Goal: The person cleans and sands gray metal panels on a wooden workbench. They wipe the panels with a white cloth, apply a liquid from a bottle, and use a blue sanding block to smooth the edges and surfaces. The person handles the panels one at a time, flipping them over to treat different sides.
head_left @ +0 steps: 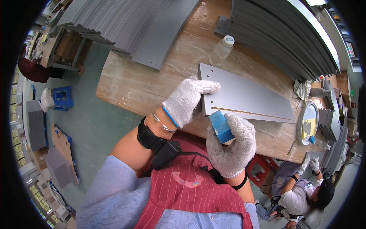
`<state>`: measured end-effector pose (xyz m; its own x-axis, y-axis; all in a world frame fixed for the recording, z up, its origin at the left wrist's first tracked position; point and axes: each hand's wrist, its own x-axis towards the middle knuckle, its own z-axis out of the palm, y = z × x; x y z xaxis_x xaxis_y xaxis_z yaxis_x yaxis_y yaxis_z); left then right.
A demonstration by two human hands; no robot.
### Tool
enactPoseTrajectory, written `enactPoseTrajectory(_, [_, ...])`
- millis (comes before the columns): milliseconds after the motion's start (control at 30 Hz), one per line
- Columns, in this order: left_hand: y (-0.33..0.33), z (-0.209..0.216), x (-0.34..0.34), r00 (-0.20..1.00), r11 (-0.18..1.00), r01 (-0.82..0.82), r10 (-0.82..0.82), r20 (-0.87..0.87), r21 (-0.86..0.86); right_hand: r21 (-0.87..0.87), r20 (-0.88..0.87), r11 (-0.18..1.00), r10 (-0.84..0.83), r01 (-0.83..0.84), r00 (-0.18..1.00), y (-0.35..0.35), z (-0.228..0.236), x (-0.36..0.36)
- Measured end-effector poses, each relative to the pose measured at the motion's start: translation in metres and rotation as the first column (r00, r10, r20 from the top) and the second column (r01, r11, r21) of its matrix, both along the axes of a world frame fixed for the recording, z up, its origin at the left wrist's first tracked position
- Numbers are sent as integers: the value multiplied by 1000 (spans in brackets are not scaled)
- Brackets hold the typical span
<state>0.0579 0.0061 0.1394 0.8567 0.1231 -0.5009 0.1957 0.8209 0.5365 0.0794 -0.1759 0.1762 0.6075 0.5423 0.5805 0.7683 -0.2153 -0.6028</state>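
Observation:
A grey board (244,93) with several small holes at its near-left end and a brown groove along its near edge lies on the table. My left hand (190,97), in a white knit glove, grips the board's left end, with the thumb over the top face and the other fingers partly hidden. In my right hand (234,143), also gloved, is a blue rectangular block (222,128), pinched between thumb and fingers. The block's upper end is at the board's near edge, close to the groove's left end; whether they touch I cannot tell.
Film covers the wooden table (133,82). Grey boards stand in a left stack (114,23) and a right stack (274,38). A clear bottle (221,51) stands behind the board. Right are a round tray (308,116) and a crumpled cloth (302,89). A co-worker (305,194) sits lower right.

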Motion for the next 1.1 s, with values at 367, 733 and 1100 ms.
enactPoseTrajectory(367, [-13,10,1,1000,999,1,0,18,-46,-6,213,999,32,-32,976,2,18,0])
enactPoseTrajectory(733, [-16,0,-10,992,945,7,-48,119,326,-67,120,979,198,-191,973,-8,27,-5])
enactPoseTrajectory(1100, [0,-7,11,999,925,-6,20,-34,380,227,-525,674,-524,703,671,-198,-58,134])
